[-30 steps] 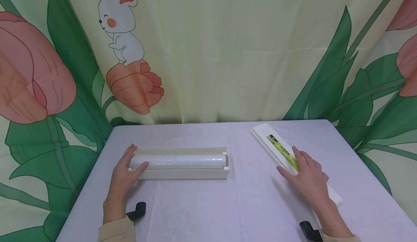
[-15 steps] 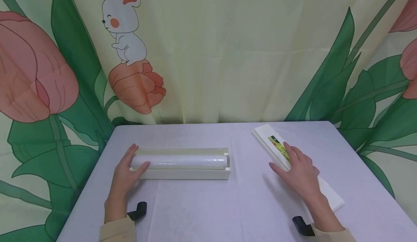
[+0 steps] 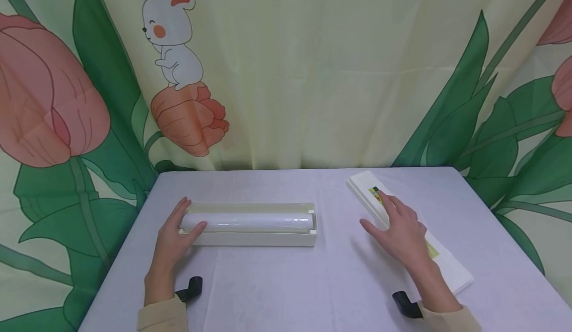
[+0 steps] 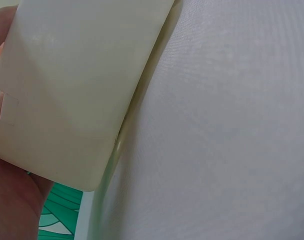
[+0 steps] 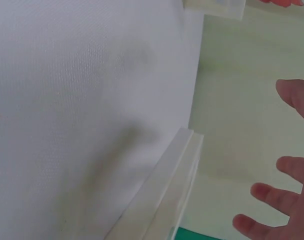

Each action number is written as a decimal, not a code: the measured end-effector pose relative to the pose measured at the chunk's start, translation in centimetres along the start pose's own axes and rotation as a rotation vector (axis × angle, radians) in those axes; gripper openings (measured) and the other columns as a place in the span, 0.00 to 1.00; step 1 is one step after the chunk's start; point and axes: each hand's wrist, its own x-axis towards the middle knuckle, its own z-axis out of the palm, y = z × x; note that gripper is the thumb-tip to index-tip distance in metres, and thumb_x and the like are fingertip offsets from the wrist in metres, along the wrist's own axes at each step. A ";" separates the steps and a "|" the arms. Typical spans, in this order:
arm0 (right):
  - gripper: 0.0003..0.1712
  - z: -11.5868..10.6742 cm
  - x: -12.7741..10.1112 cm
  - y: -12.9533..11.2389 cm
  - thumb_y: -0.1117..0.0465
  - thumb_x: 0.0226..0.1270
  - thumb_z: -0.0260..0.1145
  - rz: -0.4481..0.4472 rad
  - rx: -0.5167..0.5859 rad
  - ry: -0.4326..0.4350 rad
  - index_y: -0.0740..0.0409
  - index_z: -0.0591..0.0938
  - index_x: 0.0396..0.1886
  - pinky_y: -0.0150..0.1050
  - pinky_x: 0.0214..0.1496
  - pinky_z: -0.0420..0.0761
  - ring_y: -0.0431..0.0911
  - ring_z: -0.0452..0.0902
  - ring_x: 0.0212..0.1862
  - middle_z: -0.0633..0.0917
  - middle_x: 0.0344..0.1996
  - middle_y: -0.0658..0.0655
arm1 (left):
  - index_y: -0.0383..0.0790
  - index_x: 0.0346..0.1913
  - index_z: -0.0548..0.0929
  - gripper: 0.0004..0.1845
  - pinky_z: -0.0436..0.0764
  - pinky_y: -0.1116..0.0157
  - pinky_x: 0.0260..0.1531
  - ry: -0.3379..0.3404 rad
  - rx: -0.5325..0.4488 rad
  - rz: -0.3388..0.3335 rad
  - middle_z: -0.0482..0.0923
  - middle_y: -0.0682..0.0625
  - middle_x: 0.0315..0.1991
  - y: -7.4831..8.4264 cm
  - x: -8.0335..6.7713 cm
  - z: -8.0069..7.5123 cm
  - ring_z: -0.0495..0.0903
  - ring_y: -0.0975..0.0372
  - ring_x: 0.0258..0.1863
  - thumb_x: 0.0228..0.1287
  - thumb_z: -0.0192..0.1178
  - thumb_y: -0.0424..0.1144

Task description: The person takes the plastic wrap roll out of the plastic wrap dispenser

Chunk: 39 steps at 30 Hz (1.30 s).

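Note:
A white plastic-wrap dispenser box lies lengthwise on the table, uncovered, with a shiny roll of plastic wrap inside. My left hand holds its left end, thumb over the near side and fingers at the far side. In the left wrist view the box wall fills the upper left, with parts of the hand behind it. My right hand hovers with spread fingers over a long white lid with a yellow-green label. In the right wrist view, the lid is apart from the fingers.
A white cloth covers the table. The lid lies slantwise at the right, apart from the box. Behind the table's far edge hangs a printed curtain with tulips and a rabbit. A black mount sticks out from each wrist.
My right hand has moved left across the lid, uncovering more of its near end. The left hand stays on the box, and the whole view has shifted slightly.

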 end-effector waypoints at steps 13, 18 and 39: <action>0.50 0.4 0.4 -2.2 0.36 0.66 0.66 -0.052 0.034 -0.015 0.51 0.60 0.80 0.79 0.54 0.60 0.70 0.56 0.70 0.64 0.73 0.67 | 0.38 0.76 0.65 0.43 0.56 0.35 0.69 -0.008 -0.007 -0.010 0.56 0.42 0.78 0.0 0.0 -0.1 0.53 0.43 0.76 0.63 0.70 0.50; 0.47 1.1 0.9 -3.1 0.42 0.65 0.69 -0.121 0.055 0.033 0.53 0.63 0.78 0.76 0.57 0.63 0.69 0.59 0.69 0.68 0.70 0.65 | 0.38 0.76 0.64 0.43 0.56 0.35 0.69 -0.008 -0.006 -0.014 0.56 0.42 0.78 0.0 0.0 -0.2 0.53 0.43 0.76 0.63 0.70 0.50; 0.46 2.5 2.2 -6.3 0.42 0.65 0.69 -0.243 0.057 -0.004 0.49 0.64 0.78 0.72 0.55 0.65 0.66 0.60 0.69 0.69 0.71 0.61 | 0.38 0.75 0.66 0.42 0.56 0.38 0.70 -0.001 -0.020 0.008 0.57 0.43 0.78 0.2 0.1 -0.1 0.54 0.45 0.76 0.63 0.70 0.49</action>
